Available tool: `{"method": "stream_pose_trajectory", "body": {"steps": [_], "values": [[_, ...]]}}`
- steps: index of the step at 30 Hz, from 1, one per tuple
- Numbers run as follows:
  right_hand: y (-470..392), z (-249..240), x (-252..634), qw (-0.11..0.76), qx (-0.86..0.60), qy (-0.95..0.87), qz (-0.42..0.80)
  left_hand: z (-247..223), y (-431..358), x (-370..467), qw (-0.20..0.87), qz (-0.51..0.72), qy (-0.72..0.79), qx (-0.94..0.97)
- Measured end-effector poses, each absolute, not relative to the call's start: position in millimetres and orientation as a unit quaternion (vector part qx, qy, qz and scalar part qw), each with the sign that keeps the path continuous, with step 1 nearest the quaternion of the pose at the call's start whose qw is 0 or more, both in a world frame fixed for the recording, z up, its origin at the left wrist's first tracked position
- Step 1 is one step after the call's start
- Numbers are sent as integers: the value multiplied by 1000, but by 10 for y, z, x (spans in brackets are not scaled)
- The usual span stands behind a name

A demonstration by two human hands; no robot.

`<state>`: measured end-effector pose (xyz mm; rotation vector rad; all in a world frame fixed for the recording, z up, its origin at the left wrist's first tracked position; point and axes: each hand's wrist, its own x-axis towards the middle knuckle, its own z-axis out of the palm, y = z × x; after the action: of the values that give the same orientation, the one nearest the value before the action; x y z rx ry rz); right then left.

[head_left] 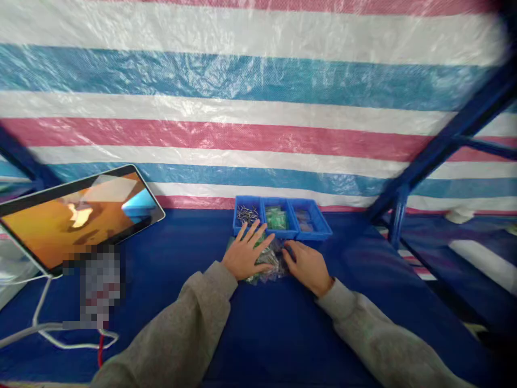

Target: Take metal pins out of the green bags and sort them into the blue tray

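Note:
A small heap of clear plastic bags point(270, 268), with green and metallic-looking contents, lies on the blue table in front of three blue bins. My left hand point(247, 255) rests flat across the heap's left side, fingers spread, hiding part of it. At the heap's right edge, my right hand point(309, 268) has its fingers curled in around the edge of a bag; the fingertips are partly hidden. The left bin point(235, 220) holds loose metal screws. Green packets point(277, 217) fill the middle bin, and pale clear packets point(304, 220) lie in the right one.
A tablet-like screen point(89, 215) leans at the left, with a white cable point(40, 307) and a blurred-out item point(100, 288) before it. Blue metal frame bars point(428, 145) rise at the right. Striped plastic sheeting point(258, 129) hangs behind the table point(274, 334).

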<state>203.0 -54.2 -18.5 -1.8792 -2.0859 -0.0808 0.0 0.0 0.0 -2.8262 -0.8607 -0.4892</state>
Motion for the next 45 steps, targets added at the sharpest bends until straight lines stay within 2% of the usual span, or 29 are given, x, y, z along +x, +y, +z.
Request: {"method": "stream_pose_trajectory", "body": {"steps": [9,14,21,24,27,29,33,38,41,45], "values": [[-534,-195,1976,190,-649,-736,-31,-31,38,-12,48,-245,-297,-922],[-514,-199,1996,194,-640,-743,-22,46,69,-132,29,-312,-380,-871],[-521,-140,2053,269,-612,-744,1,258,-44,-368,-25,-118,-289,-950],[-412,-19,2147,331,-588,-738,-16,281,-101,-389,-26,-81,-281,-956],[-134,138,2282,341,-573,-745,-28,268,-127,-307,-20,-69,-276,-958],[126,223,2357,297,-558,-775,-14,260,-121,-221,-7,-67,-271,-960],[643,273,2368,126,-533,-834,59,250,-86,-70,24,-73,-256,-964],[959,184,2191,-25,-514,-852,98,254,-90,-28,64,-155,-258,-951],[991,163,2125,-60,-536,-838,81,284,-99,-80,88,-207,-302,-926],[999,211,2120,-48,-541,-836,75,287,-90,-164,91,-229,-368,-896]]}}
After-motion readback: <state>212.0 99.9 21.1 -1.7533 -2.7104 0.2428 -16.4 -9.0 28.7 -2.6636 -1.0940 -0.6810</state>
